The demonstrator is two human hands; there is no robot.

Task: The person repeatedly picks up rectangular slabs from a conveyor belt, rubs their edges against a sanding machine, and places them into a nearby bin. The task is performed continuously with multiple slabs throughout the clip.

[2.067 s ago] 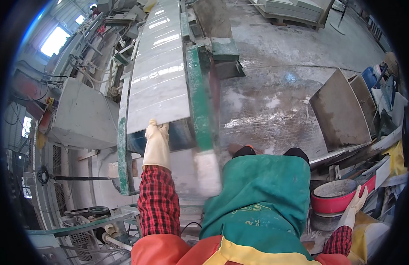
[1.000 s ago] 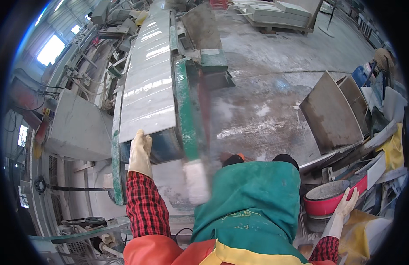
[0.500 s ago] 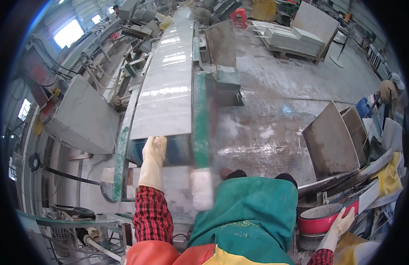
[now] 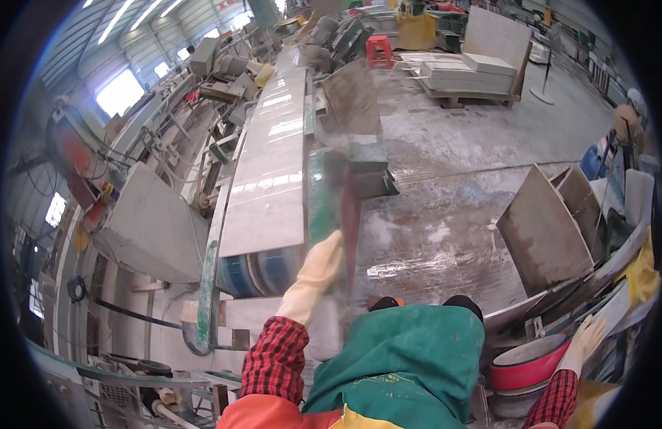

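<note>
My left hand (image 4: 318, 266), in a cream rubber glove, reaches over the green side rail (image 4: 318, 204) of a conveyor. Its fingers are stretched out and nothing shows in them. Just left of it, the near edge of a glossy white stone slab (image 4: 263, 225) overhangs blue rollers (image 4: 261, 273). More slabs continue in a line along the conveyor. My right hand (image 4: 585, 343), gloved alike, is at the lower right with fingers extended beside a pale flat strip (image 4: 617, 309); whether it touches the strip is unclear. A red-rimmed round tub (image 4: 531, 363) stands by its wrist.
Brown boards (image 4: 545, 232) lean at the right. Farther back are a pallet of white slabs (image 4: 467, 75) and a red stool (image 4: 379, 51). A large pale machine housing (image 4: 156, 225) stands left of the conveyor. Wet floor (image 4: 438, 207) stretches along the right.
My left hand has moved right, from the slab's near edge to the green rail. My right hand has moved from the red tub's rim up toward the pale strip. The view has tilted up.
</note>
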